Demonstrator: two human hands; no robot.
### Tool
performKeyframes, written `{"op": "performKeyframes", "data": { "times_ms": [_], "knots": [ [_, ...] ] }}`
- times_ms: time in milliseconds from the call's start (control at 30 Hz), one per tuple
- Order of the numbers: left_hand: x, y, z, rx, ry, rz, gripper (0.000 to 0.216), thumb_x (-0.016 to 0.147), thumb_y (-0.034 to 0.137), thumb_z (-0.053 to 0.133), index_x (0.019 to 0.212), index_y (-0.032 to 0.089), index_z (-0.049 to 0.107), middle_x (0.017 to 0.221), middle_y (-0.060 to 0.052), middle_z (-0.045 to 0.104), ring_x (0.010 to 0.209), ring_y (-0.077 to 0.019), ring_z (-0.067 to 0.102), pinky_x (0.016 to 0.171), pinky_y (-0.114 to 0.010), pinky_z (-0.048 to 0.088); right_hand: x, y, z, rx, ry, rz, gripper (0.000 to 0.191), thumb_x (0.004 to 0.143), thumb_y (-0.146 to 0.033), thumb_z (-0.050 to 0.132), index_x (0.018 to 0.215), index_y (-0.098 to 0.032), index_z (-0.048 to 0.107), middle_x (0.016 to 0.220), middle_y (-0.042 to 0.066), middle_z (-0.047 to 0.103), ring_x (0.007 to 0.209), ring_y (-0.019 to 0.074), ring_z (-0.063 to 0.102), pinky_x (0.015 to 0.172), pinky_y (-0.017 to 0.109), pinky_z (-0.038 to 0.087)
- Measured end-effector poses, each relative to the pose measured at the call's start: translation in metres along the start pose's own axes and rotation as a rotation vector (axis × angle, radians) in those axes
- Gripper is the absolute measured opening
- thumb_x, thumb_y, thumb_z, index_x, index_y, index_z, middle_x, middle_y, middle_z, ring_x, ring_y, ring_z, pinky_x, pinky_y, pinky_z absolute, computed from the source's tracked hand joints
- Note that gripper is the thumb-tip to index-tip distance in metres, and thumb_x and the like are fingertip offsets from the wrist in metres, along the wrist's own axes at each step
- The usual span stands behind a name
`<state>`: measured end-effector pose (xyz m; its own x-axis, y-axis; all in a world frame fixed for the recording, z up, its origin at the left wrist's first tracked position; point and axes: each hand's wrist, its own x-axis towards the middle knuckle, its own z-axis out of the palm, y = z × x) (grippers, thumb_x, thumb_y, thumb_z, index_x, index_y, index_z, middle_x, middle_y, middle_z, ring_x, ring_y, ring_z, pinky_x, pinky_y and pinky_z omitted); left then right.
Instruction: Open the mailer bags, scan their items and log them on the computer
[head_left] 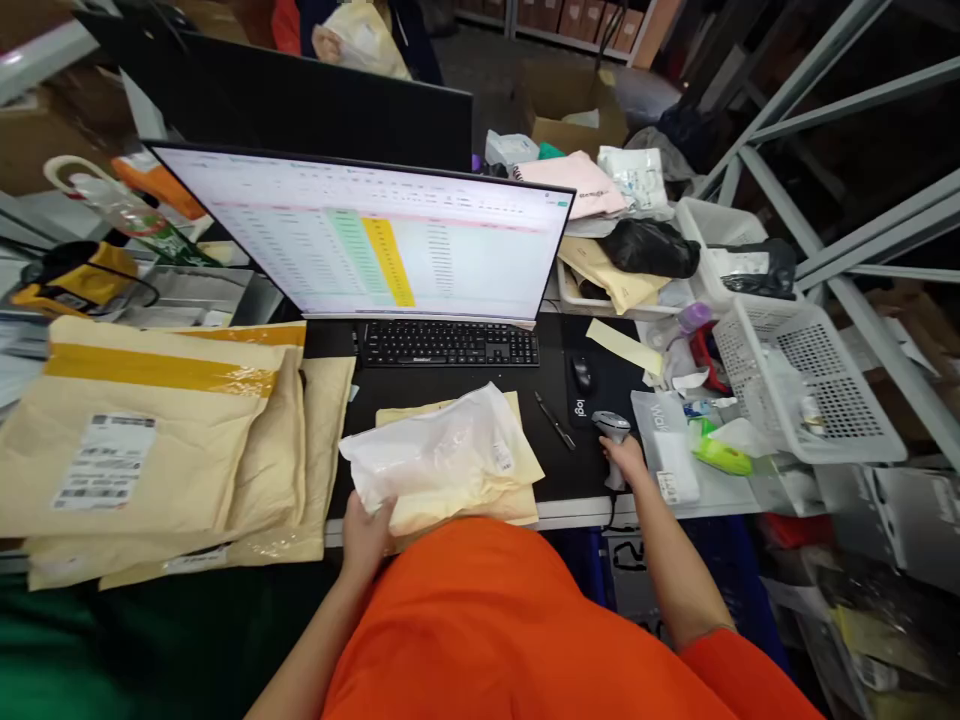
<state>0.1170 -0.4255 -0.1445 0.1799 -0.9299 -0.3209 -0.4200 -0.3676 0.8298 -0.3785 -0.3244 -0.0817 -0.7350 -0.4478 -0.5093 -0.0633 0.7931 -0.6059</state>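
Head view: a person in an orange shirt at a black-topped desk, hands well apart.
Left hand: closed on the near left corner of a white bag.
White bag: on a tan envelope at the desk's front edge; its small barcode sticker is too small to read.
Right hand: wrapped around the handle of a grey scanner, right of the pen.
Mouse mat: "logi" printed by the mouse.
Keyboard: below the screen; its brand is unclear.
Screen: a spreadsheet with green and yellow columns, text blurred.
Tan parcels: stacked at left; the top one's shipping label shows barcodes, wording illegible.
Clear packet: right of the scanner, large letters starting "Wa".
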Motion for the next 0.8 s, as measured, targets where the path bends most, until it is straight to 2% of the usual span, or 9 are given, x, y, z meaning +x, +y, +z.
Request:
{"op": "performKeyframes", "data": {
  "times_ms": [100, 167, 267, 400, 500, 567, 633, 700, 800],
  "knots": [
    [-0.011, 0.007, 0.0, -0.047, -0.014, 0.023, 0.06, 0.069, 0.056, 0.072, 0.115, 0.019, 0.059, 0.106, -0.01, 0.073, 0.099, -0.0309, 0.07, 0.091, -0.046, 0.057, -0.009, -0.021, 0.009, 0.025, -0.238, 0.014, 0.031, 0.084, -0.038, 0.068, 0.103, -0.014, 0.067, 0.077, 0.009, 0.071, 0.061, 0.0167, 0.063, 0.061, 0.029, 0.052],
    [-0.016, 0.012, -0.002, -0.028, -0.015, 0.027, 0.058, 0.071, 0.057, 0.071, 0.114, 0.019, 0.059, 0.106, -0.01, 0.072, 0.099, -0.0307, 0.07, 0.091, -0.046, 0.057, -0.031, -0.033, 0.018, 0.036, -0.421, 0.015, 0.031, 0.087, -0.042, 0.067, 0.101, -0.014, 0.068, 0.071, 0.008, 0.071, 0.054, 0.0157, 0.061, 0.055, 0.028, 0.051],
    [-0.021, 0.02, -0.006, 0.013, -0.017, 0.037, 0.055, 0.074, 0.057, 0.068, 0.111, 0.019, 0.059, 0.104, -0.01, 0.073, 0.098, -0.0308, 0.07, 0.089, -0.046, 0.057, -0.071, -0.045, 0.033, 0.008, -0.656, 0.025, 0.03, 0.083, -0.04, 0.072, 0.098, -0.014, 0.07, 0.057, 0.005, 0.067, 0.043, 0.0156, 0.055, 0.043, 0.025, 0.043],
    [-0.026, 0.025, -0.009, 0.009, -0.011, 0.046, 0.052, 0.076, 0.054, 0.066, 0.113, 0.019, 0.058, 0.106, -0.011, 0.074, 0.098, -0.0307, 0.071, 0.086, -0.044, 0.058, -0.108, -0.06, 0.047, -0.071, -0.827, 0.021, 0.024, 0.079, -0.038, 0.075, 0.083, -0.015, 0.069, 0.047, 0.001, 0.059, 0.036, 0.0129, 0.048, 0.037, 0.022, 0.035],
    [-0.029, 0.024, -0.011, 0.005, -0.014, 0.042, 0.048, 0.076, 0.053, 0.067, 0.11, 0.02, 0.059, 0.101, -0.011, 0.075, 0.094, -0.0309, 0.072, 0.083, -0.044, 0.058, -0.119, -0.064, 0.049, -0.095, -0.855, -0.015, 0.031, 0.079, -0.044, 0.074, 0.085, -0.014, 0.071, 0.045, 0.001, 0.058, 0.035, 0.0132, 0.048, 0.036, 0.023, 0.033],
    [-0.029, 0.023, -0.011, -0.014, -0.009, 0.057, 0.045, 0.077, 0.053, 0.066, 0.107, 0.02, 0.059, 0.099, -0.01, 0.076, 0.093, -0.0308, 0.072, 0.083, -0.043, 0.058, -0.119, -0.061, 0.047, -0.096, -0.864, -0.036, 0.04, 0.079, -0.048, 0.073, 0.097, -0.013, 0.072, 0.047, 0.0, 0.059, 0.036, 0.0137, 0.049, 0.037, 0.022, 0.033],
    [-0.03, 0.022, -0.012, -0.025, 0.001, 0.078, 0.043, 0.078, 0.053, 0.065, 0.106, 0.02, 0.06, 0.099, -0.01, 0.076, 0.095, -0.0302, 0.072, 0.084, -0.043, 0.058, -0.111, -0.051, 0.042, -0.066, -0.817, -0.054, 0.051, 0.077, -0.051, 0.073, 0.111, -0.013, 0.069, 0.05, 0.0, 0.062, 0.037, 0.0139, 0.051, 0.037, 0.021, 0.032],
    [-0.03, 0.02, -0.013, -0.026, 0.006, 0.094, 0.042, 0.078, 0.052, 0.064, 0.106, 0.02, 0.06, 0.1, -0.01, 0.075, 0.097, -0.0299, 0.072, 0.086, -0.043, 0.057, -0.094, -0.04, 0.036, -0.004, -0.681, -0.079, 0.06, 0.075, -0.052, 0.073, 0.121, -0.015, 0.065, 0.054, -0.001, 0.064, 0.037, 0.0145, 0.051, 0.037, 0.022, 0.032],
    [-0.029, 0.018, -0.013, -0.03, 0.01, 0.095, 0.042, 0.077, 0.05, 0.064, 0.106, 0.02, 0.059, 0.099, -0.011, 0.075, 0.097, -0.0305, 0.072, 0.088, -0.044, 0.056, -0.052, -0.023, 0.021, 0.06, -0.343, -0.105, 0.058, 0.076, -0.051, 0.068, 0.121, -0.015, 0.062, 0.058, 0.0, 0.064, 0.039, 0.0166, 0.054, 0.039, 0.026, 0.039]
  ]
}}
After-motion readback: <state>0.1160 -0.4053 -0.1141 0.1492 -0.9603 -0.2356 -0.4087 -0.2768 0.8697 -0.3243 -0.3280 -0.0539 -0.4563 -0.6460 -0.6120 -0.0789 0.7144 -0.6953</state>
